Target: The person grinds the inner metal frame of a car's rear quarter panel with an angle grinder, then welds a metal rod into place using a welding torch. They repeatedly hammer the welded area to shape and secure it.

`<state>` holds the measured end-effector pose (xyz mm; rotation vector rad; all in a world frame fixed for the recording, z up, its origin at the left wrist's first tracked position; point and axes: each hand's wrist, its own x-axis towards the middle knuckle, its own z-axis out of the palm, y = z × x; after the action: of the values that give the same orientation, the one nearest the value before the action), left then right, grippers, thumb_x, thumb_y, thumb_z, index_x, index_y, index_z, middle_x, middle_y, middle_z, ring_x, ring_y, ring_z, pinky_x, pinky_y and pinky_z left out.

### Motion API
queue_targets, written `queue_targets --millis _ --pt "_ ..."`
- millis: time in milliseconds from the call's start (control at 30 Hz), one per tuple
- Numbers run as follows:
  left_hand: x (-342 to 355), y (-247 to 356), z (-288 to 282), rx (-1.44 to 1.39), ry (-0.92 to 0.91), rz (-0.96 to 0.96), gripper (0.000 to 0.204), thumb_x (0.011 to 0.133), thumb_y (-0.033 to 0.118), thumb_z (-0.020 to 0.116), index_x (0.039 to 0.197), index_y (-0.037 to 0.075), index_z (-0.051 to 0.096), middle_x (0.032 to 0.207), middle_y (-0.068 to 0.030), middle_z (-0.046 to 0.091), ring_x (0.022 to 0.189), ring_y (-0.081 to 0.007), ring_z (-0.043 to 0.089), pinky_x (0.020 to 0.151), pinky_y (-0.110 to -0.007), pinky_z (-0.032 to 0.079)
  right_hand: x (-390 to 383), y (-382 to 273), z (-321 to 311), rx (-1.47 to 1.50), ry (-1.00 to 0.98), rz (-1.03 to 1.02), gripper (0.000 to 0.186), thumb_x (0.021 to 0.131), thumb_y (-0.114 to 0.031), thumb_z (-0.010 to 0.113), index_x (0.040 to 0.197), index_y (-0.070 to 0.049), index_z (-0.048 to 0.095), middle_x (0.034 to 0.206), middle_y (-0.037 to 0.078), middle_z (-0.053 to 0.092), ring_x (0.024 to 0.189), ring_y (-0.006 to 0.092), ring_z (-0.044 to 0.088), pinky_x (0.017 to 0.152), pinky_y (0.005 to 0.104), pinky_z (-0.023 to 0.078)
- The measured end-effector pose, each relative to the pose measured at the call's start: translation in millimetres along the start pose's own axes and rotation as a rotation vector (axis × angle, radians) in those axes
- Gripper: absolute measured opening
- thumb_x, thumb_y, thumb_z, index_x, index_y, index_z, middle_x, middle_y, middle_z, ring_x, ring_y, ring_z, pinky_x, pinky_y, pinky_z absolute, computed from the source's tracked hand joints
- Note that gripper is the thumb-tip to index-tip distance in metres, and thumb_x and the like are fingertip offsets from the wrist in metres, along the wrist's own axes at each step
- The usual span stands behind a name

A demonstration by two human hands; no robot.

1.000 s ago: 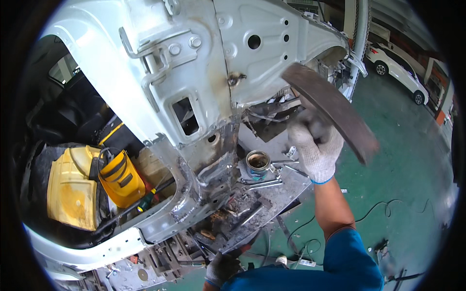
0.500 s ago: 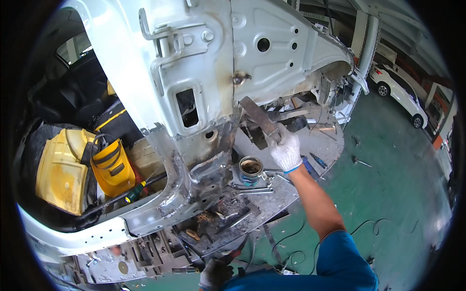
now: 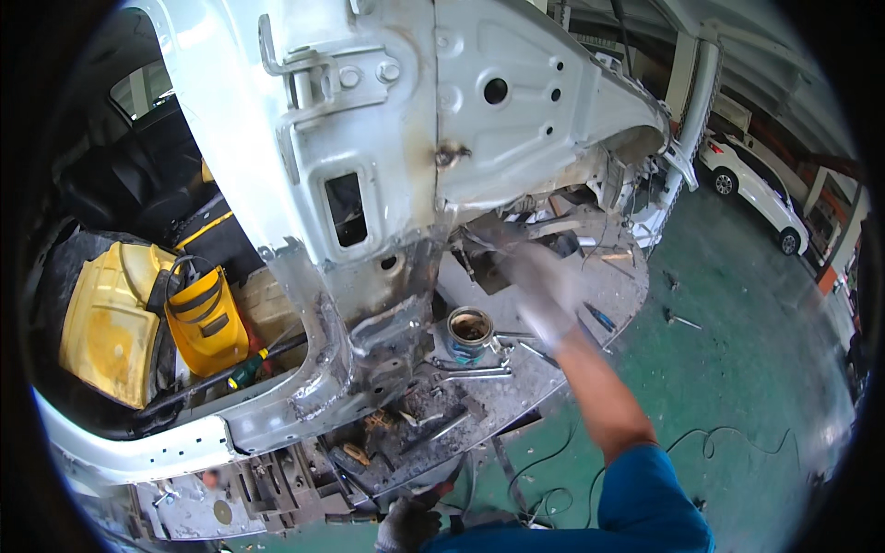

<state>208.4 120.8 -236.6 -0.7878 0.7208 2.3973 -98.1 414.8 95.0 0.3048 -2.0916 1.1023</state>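
My gloved right hand is motion-blurred beside the white car body, below the side panel's seam; a dark, flat metal tool extends from it, but its fingers are too smeared to show their grip. At the lower edge my gloved left hand is closed round a red-and-black handled tool. An open tin stands left of my right forearm on a metal platform, among wrenches and other grimy tools.
The open cabin at left holds pale yellow moulded padding and a yellow visor-like piece. A post with a chain stands at upper right. A white car is parked beyond. Hoses or cables lie on the green floor.
My right hand and metal tool have swung down and left from a raised position toward the body's lower seam. The view has shifted slightly. My left hand stays low.
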Motion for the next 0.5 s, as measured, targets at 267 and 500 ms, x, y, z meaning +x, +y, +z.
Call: queue_targets --millis 267,500 --pt "-13.8 -1.0 3.9 -0.08 0.023 0.023 0.045 0.104 0.057 0.065 0.102 0.012 0.071 0.088 -0.0021 0.069 0.076 -0.0236 0.058 0.069 -0.04 0.047 -3.0 10.6 16.0 0.345 -0.015 -0.101 0.031 0.094 -0.009 0.08 0.123 0.001 0.076 0.11 0.018 0.079 0.097 0.025 0.078 0.09 0.0309 0.06" --pt "1.6 9.2 3.3 -0.076 -0.027 -0.034 0.045 0.104 0.056 0.067 0.104 0.011 0.07 0.088 -0.0067 0.07 0.077 -0.0243 0.059 0.068 -0.04 0.048 -23.1 -21.7 -34.8 0.269 0.281 -0.464 0.029 0.098 -0.02 0.072 0.119 -0.001 0.075 0.094 0.015 0.075 0.084 0.0283 0.073 0.07 0.0387 0.059"
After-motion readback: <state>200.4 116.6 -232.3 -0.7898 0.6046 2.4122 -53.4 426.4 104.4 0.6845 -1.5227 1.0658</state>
